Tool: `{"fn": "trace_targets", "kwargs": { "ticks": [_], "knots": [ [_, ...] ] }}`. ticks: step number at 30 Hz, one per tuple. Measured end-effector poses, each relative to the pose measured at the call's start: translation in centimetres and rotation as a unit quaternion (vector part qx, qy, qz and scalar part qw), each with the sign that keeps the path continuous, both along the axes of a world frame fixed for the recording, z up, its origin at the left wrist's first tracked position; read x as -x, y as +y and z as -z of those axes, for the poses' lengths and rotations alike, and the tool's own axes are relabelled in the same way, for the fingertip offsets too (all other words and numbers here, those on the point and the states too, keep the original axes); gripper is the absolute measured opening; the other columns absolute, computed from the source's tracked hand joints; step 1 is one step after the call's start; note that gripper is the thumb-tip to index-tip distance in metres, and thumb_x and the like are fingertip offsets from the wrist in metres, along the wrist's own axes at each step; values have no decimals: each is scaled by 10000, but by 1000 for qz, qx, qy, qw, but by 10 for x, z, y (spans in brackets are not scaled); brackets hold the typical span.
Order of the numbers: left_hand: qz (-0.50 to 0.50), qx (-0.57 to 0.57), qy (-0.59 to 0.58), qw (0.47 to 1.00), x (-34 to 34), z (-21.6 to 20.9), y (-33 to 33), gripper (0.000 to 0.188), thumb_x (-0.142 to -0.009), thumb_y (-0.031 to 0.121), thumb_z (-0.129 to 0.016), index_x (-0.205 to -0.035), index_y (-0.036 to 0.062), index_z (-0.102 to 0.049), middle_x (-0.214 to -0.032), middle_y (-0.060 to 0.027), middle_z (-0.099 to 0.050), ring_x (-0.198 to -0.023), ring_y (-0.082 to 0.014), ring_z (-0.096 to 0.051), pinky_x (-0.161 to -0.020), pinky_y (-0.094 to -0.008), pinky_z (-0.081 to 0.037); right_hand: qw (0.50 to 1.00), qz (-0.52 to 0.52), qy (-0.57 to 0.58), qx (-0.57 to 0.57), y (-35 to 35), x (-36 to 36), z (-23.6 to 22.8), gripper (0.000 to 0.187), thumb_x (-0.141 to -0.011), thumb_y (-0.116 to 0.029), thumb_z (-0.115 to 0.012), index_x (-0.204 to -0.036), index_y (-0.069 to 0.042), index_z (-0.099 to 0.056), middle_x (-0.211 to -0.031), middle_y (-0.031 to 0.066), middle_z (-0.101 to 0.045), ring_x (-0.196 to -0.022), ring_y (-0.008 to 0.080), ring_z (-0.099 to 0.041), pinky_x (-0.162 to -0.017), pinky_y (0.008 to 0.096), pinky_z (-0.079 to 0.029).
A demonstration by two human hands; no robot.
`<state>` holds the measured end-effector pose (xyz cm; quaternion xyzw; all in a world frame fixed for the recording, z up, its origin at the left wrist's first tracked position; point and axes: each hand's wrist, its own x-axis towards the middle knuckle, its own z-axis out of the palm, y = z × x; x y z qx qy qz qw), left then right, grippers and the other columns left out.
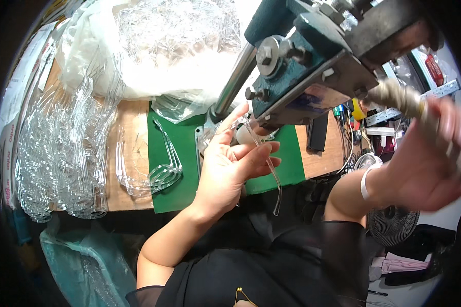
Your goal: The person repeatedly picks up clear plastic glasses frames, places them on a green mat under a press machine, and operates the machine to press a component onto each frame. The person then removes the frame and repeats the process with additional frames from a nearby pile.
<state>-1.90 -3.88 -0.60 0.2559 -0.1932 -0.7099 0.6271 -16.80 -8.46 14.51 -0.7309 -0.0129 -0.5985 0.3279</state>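
My left hand (pixel 223 174) is closed on a clear plastic eyeglass frame (pixel 274 176), whose thin temple hangs down past my fingers. The front part of the frame lies under the head of a dark green bench press (pixel 297 82), partly hidden by my fingers and the press. My right hand (pixel 427 158), smeared by motion, is wrapped round the cloth-covered lever handle (pixel 398 97) at the press's right side. On the table left of my left hand lies another clear eyeglass frame (pixel 168 176) with its temples spread, partly over the green mat (pixel 176 135).
Clear frames form a big pile (pixel 61 153) at the left, and more fill a plastic bag (pixel 182 30) at the back. A black block (pixel 317 132) and cables sit right of the mat. Below the table are a teal plastic bag (pixel 82 261) and a fan (pixel 393 226).
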Motion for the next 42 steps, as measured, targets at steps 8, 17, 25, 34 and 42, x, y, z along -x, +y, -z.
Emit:
{"fn": "trace_targets", "kwargs": {
  "ticks": [8,17,25,34,42],
  "knots": [
    [-5,-2,15,1000,7,2,-6,719,-793,79,-606,-1341,99,-141,-996,-81,-566,-814,-150,-593,-697,-285,-521,997,27,14,74,22,19,51,366,-659,-497,-671,-682,-194,-467,-655,-66,-393,-675,107,-392,-798,301,-260],
    [-104,140,-115,978,-3,9,12,627,-766,-65,-558,-1306,65,-266,-1064,-73,-536,-837,-121,-569,-765,-249,-469,998,49,-14,-30,6,15,2,312,-796,-418,-537,-852,-111,-522,-927,57,-503,-908,205,-463,-886,396,-296],
    [-164,177,-123,963,-29,4,42,213,-876,197,-456,-983,15,-481,-1157,-235,-473,-963,-267,-552,-859,-367,-434,867,278,376,-170,-10,32,187,67,-765,-38,-602,-824,-28,-572,-808,26,-541,-771,127,-511,-697,241,-409],
    [-141,115,-97,979,-28,-6,37,543,-724,27,-571,-1219,84,-356,-1158,-231,-472,-1006,-318,-529,-812,-411,-472,810,333,439,-199,-14,42,294,82,-718,-95,-632,-737,-37,-577,-695,66,-522,-677,207,-495,-626,305,-400],
    [-128,78,-104,983,-51,-9,36,238,-813,97,-506,-1021,-9,-460,-1088,-302,-497,-991,-371,-535,-843,-438,-452,822,342,425,-164,-16,38,296,76,-722,-115,-628,-718,-49,-590,-698,52,-524,-700,209,-482,-629,311,-383]
  ]
}}
